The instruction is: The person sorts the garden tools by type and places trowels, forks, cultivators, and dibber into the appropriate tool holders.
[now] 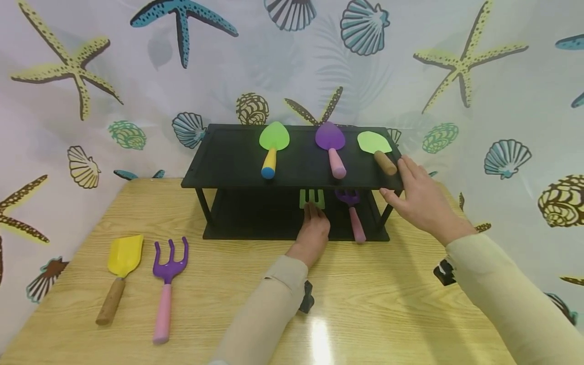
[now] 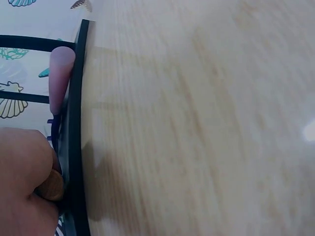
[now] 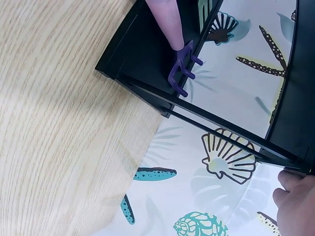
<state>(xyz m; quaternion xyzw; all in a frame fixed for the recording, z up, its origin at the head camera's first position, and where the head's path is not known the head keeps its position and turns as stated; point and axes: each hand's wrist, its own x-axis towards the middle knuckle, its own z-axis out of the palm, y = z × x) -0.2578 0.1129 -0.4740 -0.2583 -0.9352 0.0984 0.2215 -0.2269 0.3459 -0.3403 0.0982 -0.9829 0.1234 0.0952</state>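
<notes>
A black two-tier rack stands on the wooden table. My left hand reaches into its lower tier and holds a small green garden fork by its wooden handle, the prongs pointing to the back. To the right of that fork, a purple hand fork with a pink handle lies on the same tier. At the rack's front right corner my right hand grips the top board, its fingers over the side edge and its thumb at the front edge.
On the top tier lie a green trowel, a purple trowel and a pale green shovel. A yellow shovel and another purple hand fork lie on the table at left. A patterned cloth hangs behind.
</notes>
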